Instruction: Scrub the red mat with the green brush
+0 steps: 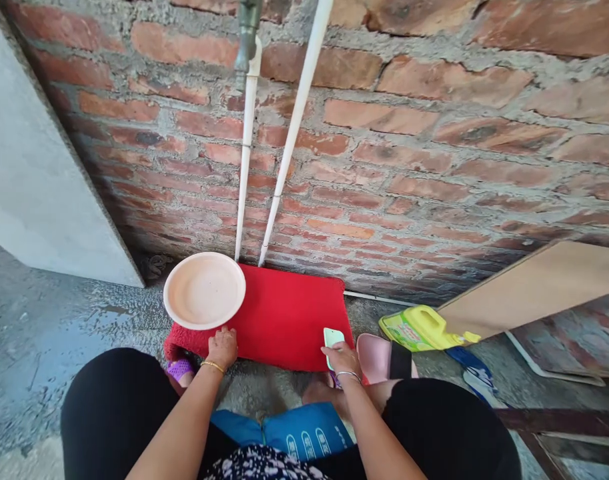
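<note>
Dark cloth with a pale floral print (264,465), our own top, lies nearest to us, below a blue fabric piece with white lettering (304,430) between our knees in black trousers (449,427). Our hands are apart. Our left hand (223,347), a yellow bracelet at its wrist, rests with bent fingers on the near edge of a red rectangular fabric mat (294,313), toward its left corner; we cannot tell whether it grips the cloth. Our right hand (343,359), with a silvery bangle, is closed around a pale green flat piece with rounded corners (333,335) at the mat's near right corner; its underside is hidden.

Just beyond our left fingers, a round pale peach basin (204,290) sits across the mat's far left corner. A purple openwork slipper (180,368) shows below the near left corner. Just beside the right edge lies a pink curved object with a dark band (374,357); farther right we see a yellow jug with a label (414,328), lying on its side, and a blue-and-white flip-flop (477,377). Behind the far edge, two slim white pipes (245,167) run up a red brick wall (384,160), and wet grey concrete floor (94,320) spreads left.
</note>
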Demonstrator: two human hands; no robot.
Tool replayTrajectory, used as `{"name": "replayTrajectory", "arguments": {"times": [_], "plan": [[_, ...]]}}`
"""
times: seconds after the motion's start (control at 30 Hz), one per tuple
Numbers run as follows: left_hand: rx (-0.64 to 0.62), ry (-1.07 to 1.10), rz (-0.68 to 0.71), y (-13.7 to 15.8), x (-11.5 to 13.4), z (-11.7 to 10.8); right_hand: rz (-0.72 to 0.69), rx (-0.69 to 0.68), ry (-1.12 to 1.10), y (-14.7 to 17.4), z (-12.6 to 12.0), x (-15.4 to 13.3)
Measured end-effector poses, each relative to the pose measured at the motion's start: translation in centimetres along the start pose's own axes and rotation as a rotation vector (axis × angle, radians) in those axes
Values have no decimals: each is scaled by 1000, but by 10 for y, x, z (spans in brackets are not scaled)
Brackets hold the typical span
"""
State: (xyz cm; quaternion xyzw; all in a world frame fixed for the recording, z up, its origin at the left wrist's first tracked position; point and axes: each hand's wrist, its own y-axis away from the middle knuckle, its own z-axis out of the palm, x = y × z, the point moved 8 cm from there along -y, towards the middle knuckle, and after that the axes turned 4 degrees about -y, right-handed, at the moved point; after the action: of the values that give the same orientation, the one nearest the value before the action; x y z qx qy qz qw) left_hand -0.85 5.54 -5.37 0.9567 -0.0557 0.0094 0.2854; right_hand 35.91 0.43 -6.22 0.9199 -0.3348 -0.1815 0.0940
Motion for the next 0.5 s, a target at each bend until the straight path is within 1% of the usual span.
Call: {"name": "replayTrajectory", "arguments": {"times": [0.03,0.1,0.17,0.23,0.3,0.33,0.4,0.43,0.5], "plan": [[6,8,-13,-1,-4,1,-17,-4,-21,4,5,-11],[4,29,-44,-4,-15,3,-116,-29,-69,21,22,-51],[-12,48,-73,-5,-26,6,-235,-84,-105,48,46,-101],[-23,56,-100,-5,-36,7,-357,-168,-120,79,73,-150],[-29,64,-130,-4,-45,7,-472,-257,-99,108,95,-189],[-28,69,-144,-3,-48,7,-527,-290,-72,120,103,-204],[-21,83,-165,-2,-53,5,-614,-318,3,133,110,-218],[-17,93,-169,-2,-54,5,-635,-318,41,134,109,-219],[-12,113,-169,-3,-54,5,-619,-307,96,128,101,-208]]}}
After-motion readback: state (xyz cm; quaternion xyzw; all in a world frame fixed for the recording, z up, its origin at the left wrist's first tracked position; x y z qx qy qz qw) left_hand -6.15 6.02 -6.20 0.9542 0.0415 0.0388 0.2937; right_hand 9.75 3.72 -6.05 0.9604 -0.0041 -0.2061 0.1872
